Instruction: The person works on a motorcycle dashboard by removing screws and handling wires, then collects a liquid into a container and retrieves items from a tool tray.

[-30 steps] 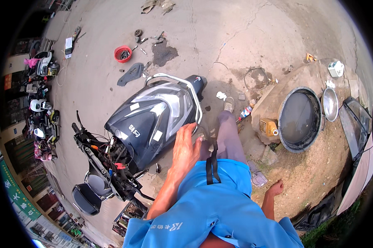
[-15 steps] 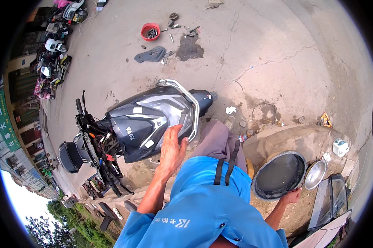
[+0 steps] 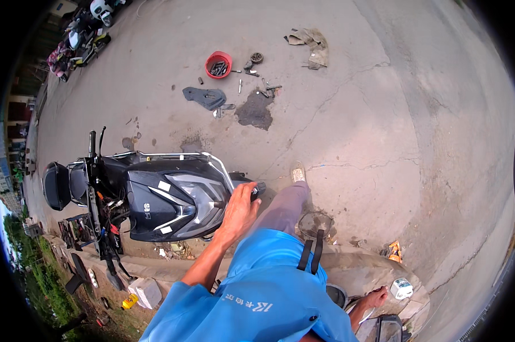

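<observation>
My left hand (image 3: 239,210) is open, thumb apart from the fingers. It hangs over the front end of a black and grey scooter (image 3: 155,202); whether it touches the scooter I cannot tell. The scooter's handlebar area has its wiring exposed. At the lower right, my right hand (image 3: 376,297) has curled fingers and sits beside a white jug (image 3: 402,288). What those fingers hold, if anything, is hidden. A dark basin (image 3: 337,294) shows partly past my blue shirt, and a pale metallic edge shows beside my right forearm.
A red bowl of tools (image 3: 219,65) stands on the concrete, with loose tools and a dark panel (image 3: 205,98) nearby. Farther off lies a brown cloth (image 3: 311,45). A raised kerb (image 3: 354,262) runs along my side. Parked scooters (image 3: 86,45) line the far left.
My body and view have turned and moved forward, one foot stepping out. My right hand has left the dark basin's rim and is now nearer the white jug. My left hand stays near the scooter's front.
</observation>
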A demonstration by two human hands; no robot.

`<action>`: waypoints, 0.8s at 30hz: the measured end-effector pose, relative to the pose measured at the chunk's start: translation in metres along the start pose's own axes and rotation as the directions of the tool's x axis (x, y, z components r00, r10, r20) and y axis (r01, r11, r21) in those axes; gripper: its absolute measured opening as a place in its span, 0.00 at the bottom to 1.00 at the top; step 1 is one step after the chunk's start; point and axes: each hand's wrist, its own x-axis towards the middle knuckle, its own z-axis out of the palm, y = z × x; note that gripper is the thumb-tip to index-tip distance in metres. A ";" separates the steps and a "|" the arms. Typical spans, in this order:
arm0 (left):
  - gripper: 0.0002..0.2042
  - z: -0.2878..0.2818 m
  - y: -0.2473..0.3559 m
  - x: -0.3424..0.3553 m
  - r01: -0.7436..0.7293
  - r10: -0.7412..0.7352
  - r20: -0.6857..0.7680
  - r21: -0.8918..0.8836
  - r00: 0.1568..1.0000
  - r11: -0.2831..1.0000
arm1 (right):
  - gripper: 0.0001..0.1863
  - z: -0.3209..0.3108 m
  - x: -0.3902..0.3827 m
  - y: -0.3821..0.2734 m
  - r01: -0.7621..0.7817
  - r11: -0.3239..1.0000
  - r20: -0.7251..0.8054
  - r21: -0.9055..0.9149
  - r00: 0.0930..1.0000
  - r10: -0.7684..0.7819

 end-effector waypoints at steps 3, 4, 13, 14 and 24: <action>0.22 0.014 0.019 0.040 0.014 -0.016 -0.025 -0.050 1.000 0.999 | 0.20 0.027 0.037 -0.040 -0.046 0.998 0.017 -0.031 0.999 0.046; 0.22 0.015 0.024 0.050 0.035 -0.038 -0.054 -0.060 0.998 0.998 | 0.19 0.050 0.050 -0.058 0.012 0.997 0.033 0.078 0.999 -0.015; 0.22 -0.010 0.039 0.102 0.103 -0.119 -0.192 -0.089 0.974 0.991 | 0.17 0.204 0.117 -0.178 0.155 0.985 0.344 0.074 0.923 -0.171; 0.22 -0.014 0.040 0.103 0.136 -0.162 -0.222 -0.125 0.961 0.983 | 0.17 0.219 0.117 -0.192 0.142 0.987 0.375 0.077 0.913 -0.160; 0.23 -0.002 0.027 0.101 0.405 -0.512 -0.454 -0.318 0.729 0.857 | 0.17 0.426 0.124 -0.326 0.254 0.959 0.645 0.122 0.714 -0.271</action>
